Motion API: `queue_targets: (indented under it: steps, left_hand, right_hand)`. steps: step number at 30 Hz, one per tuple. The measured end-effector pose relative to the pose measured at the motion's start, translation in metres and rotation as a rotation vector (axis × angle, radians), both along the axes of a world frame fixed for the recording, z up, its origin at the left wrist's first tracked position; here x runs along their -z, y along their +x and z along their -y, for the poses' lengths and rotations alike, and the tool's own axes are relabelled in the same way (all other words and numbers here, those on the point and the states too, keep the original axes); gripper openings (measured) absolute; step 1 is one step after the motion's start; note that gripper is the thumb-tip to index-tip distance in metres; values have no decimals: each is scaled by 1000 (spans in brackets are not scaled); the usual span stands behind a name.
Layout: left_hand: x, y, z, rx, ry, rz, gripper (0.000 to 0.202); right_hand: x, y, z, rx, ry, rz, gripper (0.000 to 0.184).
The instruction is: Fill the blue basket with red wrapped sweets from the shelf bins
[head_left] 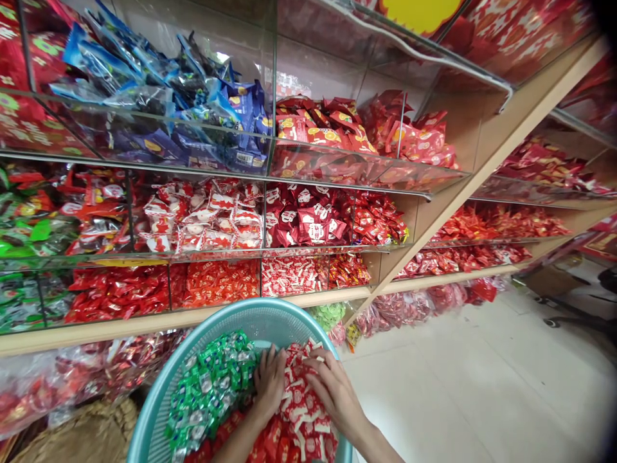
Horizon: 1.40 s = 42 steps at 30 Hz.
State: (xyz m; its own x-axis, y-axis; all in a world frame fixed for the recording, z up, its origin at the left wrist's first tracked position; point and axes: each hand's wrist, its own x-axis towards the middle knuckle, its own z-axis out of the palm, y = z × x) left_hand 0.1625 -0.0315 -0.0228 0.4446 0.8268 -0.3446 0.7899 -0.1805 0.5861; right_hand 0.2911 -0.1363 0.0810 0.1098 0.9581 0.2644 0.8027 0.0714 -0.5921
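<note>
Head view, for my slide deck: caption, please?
Left hand and right hand on red-and-white sweets in a teal basket near shelves.

There is a wooden shelf [511,138]. In its upper row, shiny blue packets [139,71] sit to the left of red packets [328,128] with orange slices on them. One row down, white and red packets [207,218] sit just beside dark red packets [313,222]. A light green bag [330,315] is under the bottom right corner. Big see-through bags [120,366] lie under the bottom edge, on the left. A little wheel [552,323] stands on the pale floor [457,386].
</note>
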Motion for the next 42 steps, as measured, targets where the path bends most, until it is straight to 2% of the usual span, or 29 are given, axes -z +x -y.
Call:
queue_targets:
  steps: [3, 7, 12, 16, 20, 27, 33, 38, 42]
  left_hand:
    - [-3, 1, 0, 7, -2, -12, 50]
    - [4, 2, -1, -9, 25, -6, 49]
    - [9, 2, 0, -18, 63, 9, 49]
    - [-3, 3, -1, -46, -14, 2, 49]
    - [-13, 2, -1, -53, -28, 12, 48]
    - [-6, 3, -2, -68, -45, 7, 48]
    - [6, 1, 0, -29, 18, 3, 47]
    - [6, 1, 0, 4, 77, -45, 49]
    - [6, 2, -1, 9, 101, -59, 51]
  right_hand:
    - [-8, 3, -3, 71, 29, -142, 25]
    - [-11, 6, -4, 74, 24, -166, 27]
    - [-5, 9, 1, 15, 3, -47, 26]
    - [-5, 11, 8, -27, -20, 130, 30]
    - [-10, 12, 14, -62, 29, 259, 35]
    - [-17, 9, 20, -123, 23, 348, 37]
    - [-9, 1, 11, -145, 16, 386, 34]
    - [-14, -4, -6, -149, -6, 427, 31]
    - [-6, -7, -19, -159, 0, 528, 23]
